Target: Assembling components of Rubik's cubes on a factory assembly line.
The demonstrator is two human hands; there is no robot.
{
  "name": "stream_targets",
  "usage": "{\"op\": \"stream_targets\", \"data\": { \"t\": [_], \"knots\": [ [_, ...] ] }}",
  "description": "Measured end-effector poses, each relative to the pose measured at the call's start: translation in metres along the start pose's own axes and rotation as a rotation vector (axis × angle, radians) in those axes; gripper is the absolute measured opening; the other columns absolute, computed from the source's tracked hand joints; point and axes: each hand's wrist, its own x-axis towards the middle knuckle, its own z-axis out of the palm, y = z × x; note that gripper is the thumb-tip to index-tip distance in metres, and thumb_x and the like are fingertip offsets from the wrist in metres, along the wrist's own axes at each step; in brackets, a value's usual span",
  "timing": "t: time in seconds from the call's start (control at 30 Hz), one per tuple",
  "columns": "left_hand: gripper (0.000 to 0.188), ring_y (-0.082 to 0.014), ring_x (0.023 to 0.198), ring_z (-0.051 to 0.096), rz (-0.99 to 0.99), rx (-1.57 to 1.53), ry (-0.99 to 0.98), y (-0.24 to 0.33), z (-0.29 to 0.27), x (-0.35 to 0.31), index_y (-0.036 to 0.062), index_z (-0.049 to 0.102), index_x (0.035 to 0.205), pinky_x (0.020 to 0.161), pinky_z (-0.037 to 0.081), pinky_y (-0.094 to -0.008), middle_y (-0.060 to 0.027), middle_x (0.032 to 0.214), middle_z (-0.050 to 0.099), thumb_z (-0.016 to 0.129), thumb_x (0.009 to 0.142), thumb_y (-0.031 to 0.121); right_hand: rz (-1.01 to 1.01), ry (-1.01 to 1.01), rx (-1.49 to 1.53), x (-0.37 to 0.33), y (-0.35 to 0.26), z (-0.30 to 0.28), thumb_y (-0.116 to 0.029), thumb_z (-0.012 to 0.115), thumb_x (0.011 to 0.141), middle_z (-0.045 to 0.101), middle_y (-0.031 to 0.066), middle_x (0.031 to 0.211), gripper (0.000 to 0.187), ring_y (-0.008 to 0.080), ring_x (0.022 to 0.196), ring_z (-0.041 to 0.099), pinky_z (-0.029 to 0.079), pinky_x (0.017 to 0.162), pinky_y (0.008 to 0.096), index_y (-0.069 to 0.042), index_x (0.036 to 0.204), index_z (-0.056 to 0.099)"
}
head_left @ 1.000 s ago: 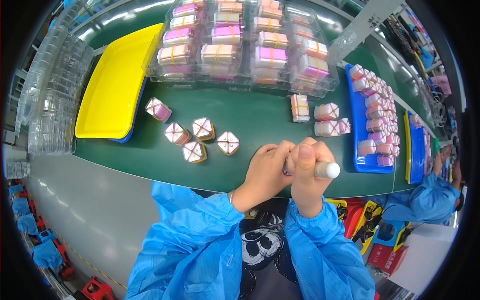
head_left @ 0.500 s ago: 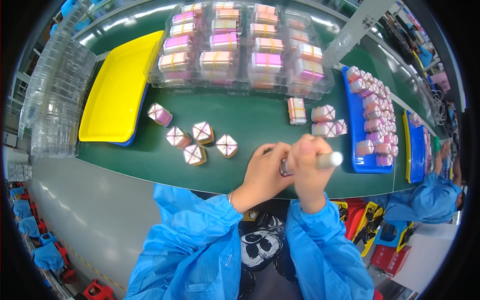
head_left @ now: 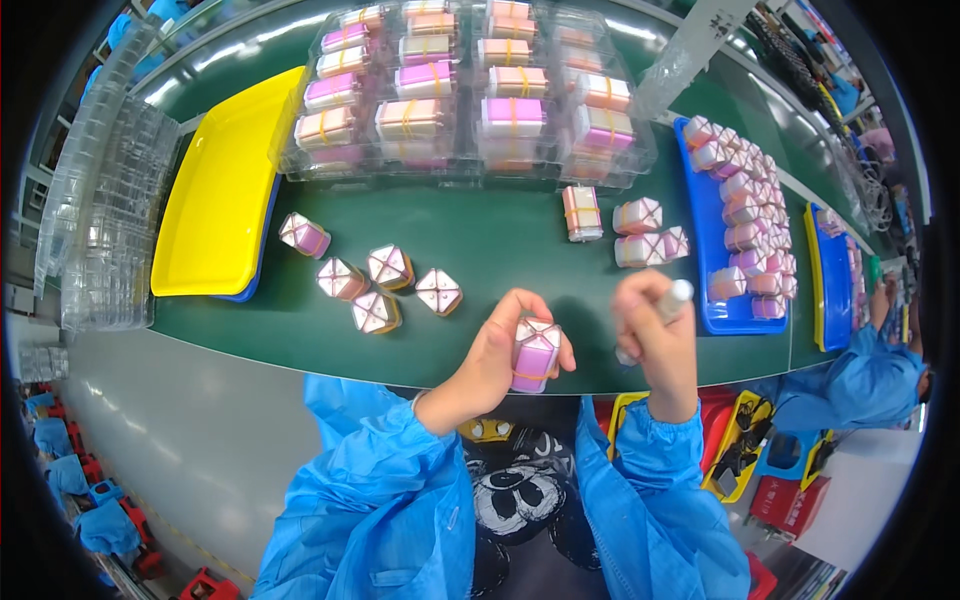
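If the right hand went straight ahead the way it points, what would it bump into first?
Probably the pink-and-white block lying just ahead of the right hand, though the hand may be high enough to pass over it.

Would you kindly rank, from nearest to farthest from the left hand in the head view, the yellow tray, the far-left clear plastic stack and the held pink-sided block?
1. Pink-sided block: in the left hand.
2. Yellow tray: left of the hand.
3. Clear plastic stack: farther left still.
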Motion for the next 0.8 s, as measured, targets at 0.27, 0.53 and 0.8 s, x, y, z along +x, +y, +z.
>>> {"op": "stream_targets", "data": {
  "t": [0.27,0.53,0.8],
  "knots": [
    [0.084,-0.0197,0.062,0.062,-0.188,-0.342,0.055,0.011,0.001,-0.010,0.0087,0.046,0.107,0.058,0.050,-0.0278,-0.0171,0.080,0.065,0.004,0.090,0.080,0.034,-0.308,0.097,0.004,0.005,0.033,-0.001,0.067,0.090,0.058,0.0031,0.092,0.022,0.0055,0.078,0.056,0.044,0.068,0.0209,0.000,0.112,0.069],
    [0.079,-0.0204,0.054,0.064,-0.514,-0.599,0.166,0.017,0.006,-0.009,0.0074,0.056,0.104,0.047,0.051,-0.0278,-0.0136,0.076,0.066,0.017,0.096,0.075,-0.019,-0.354,0.111,0.013,0.012,0.033,0.005,0.072,0.084,0.057,0.0055,0.098,0.020,0.0088,0.075,0.058,0.047,0.067,0.0222,0.001,0.103,0.070],
    [0.072,-0.0178,0.051,0.066,-0.678,-1.022,-0.123,0.006,-0.005,-0.014,0.0023,0.058,0.094,0.040,0.052,-0.0255,-0.0119,0.073,0.066,0.031,0.098,0.069,-0.067,-0.516,-0.014,0.016,0.007,0.023,0.002,0.079,0.079,0.059,0.0074,0.103,0.024,0.0131,0.086,0.058,0.048,0.073,0.0262,0.002,0.101,0.070]
  ]
}}
